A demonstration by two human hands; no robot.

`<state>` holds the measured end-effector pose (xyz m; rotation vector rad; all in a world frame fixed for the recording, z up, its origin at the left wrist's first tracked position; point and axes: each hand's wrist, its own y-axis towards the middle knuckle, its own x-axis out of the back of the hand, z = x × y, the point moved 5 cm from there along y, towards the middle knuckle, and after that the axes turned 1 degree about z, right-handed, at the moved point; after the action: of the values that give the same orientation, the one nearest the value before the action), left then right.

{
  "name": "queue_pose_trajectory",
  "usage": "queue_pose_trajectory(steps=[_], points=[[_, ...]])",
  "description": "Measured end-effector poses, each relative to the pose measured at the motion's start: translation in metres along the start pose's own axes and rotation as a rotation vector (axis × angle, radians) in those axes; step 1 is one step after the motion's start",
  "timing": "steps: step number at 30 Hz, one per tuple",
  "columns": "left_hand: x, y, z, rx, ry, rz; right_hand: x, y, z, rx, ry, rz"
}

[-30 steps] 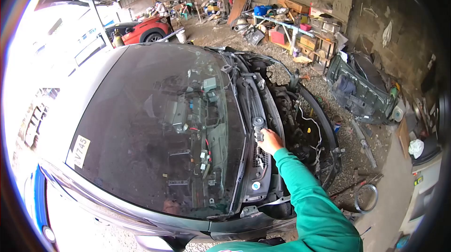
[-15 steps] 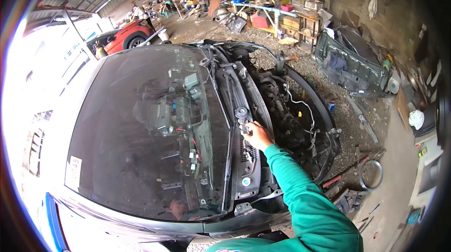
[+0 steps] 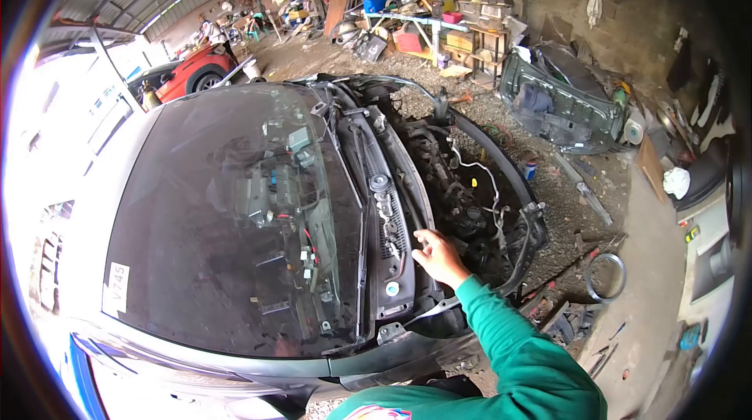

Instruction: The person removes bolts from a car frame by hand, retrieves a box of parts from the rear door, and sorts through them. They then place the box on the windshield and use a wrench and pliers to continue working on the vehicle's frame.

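Observation:
My right hand [image 3: 440, 259], in a green sleeve, hovers over the edge of the car's engine bay [image 3: 470, 193], its fingers slightly curled and apart with nothing in them. Left of it, on the black cowl panel [image 3: 384, 306] below the windshield [image 3: 227, 209], lies a metal part with a round black end [image 3: 380, 183] and a thin pipe. A small round white-and-blue item [image 3: 392, 288] sits lower on the same panel. A wiper arm [image 3: 363, 263] runs along the base of the glass. My left hand is out of view.
The car's front is stripped, with a curved front bar [image 3: 513, 165] around the bay. A dark green panel [image 3: 556, 107] lies on the gravel at right, near a metal ring [image 3: 605, 277]. Behind stand a cluttered table [image 3: 423, 19], a red car [image 3: 188, 72] and a person [image 3: 210, 31].
My right hand has let go of the metal part on the cowl and drawn back toward me, to the engine bay's edge. The view has shifted slightly right.

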<state>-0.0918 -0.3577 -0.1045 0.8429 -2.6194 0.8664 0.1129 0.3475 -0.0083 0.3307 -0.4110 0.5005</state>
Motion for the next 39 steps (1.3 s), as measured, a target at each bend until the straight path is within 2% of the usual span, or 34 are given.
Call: queue_pose_trajectory(steps=[7,10,11,14,18,20,21,22,23,24,25,26,27,28,31,33,35,36,38,39], points=[[-0.011,-0.003,-0.008,-0.098,-0.069,0.058,-0.001,-0.112,0.053,-0.049,-0.010,0.096],[-0.006,-0.017,-0.021,-0.137,-0.092,0.092,-0.011,-0.168,0.081,-0.062,-0.032,0.223],[-0.004,-0.023,-0.025,-0.149,-0.096,0.108,-0.016,-0.189,0.087,0.011,-0.025,0.194],[0.005,-0.041,-0.037,-0.171,-0.103,0.171,-0.023,-0.251,0.115,0.015,-0.064,0.285],[-0.012,-0.085,-0.057,-0.159,-0.164,0.226,-0.024,-0.324,0.122,-0.004,-0.138,0.372],[-0.016,-0.105,-0.113,-0.175,-0.186,0.221,-0.011,-0.339,0.132,-0.036,-0.148,0.432],[-0.013,-0.105,-0.147,-0.192,-0.149,0.293,-0.004,-0.344,0.132,-0.074,-0.149,0.484],[-0.014,-0.100,-0.186,-0.373,-0.153,0.294,0.002,-0.343,0.122,-0.049,-0.159,0.442],[-0.016,-0.084,-0.201,-0.425,-0.063,0.147,0.008,-0.340,0.116,-0.068,-0.124,0.383],[-0.023,-0.055,-0.204,-0.614,-0.046,0.092,0.016,-0.335,0.113,-0.069,-0.127,0.338],[-0.023,-0.062,-0.264,-0.595,0.100,0.094,0.024,-0.329,0.115,-0.072,-0.127,0.294],[-0.034,-0.039,-0.279,-0.753,0.111,0.020,0.029,-0.324,0.119,-0.068,-0.126,0.292],[-0.046,-0.022,-0.301,-0.810,0.142,-0.018,0.036,-0.319,0.124,-0.051,-0.109,0.275],[-0.057,-0.001,-0.316,-0.718,0.261,-0.028,0.043,-0.314,0.126,-0.035,-0.092,0.257],[-0.100,0.070,-0.352,-0.892,0.592,-0.212,0.070,-0.307,0.108,-0.021,-0.062,0.275],[-0.118,0.116,-0.384,-1.002,0.664,-0.372,0.097,-0.300,0.082,0.001,-0.051,0.271],[-0.112,0.165,-0.416,-1.018,0.766,-0.440,0.130,-0.285,0.046,-0.071,-0.045,0.295],[-0.102,0.194,-0.424,-1.034,0.795,-0.558,0.149,-0.271,0.027,-0.106,-0.047,0.298],[-0.075,0.233,-0.443,-0.812,0.845,-0.599,0.180,-0.245,-0.020,-0.147,-0.034,0.269],[-0.061,0.235,-0.455,-0.779,0.858,-0.602,0.196,-0.227,-0.035,-0.199,-0.054,0.274]])
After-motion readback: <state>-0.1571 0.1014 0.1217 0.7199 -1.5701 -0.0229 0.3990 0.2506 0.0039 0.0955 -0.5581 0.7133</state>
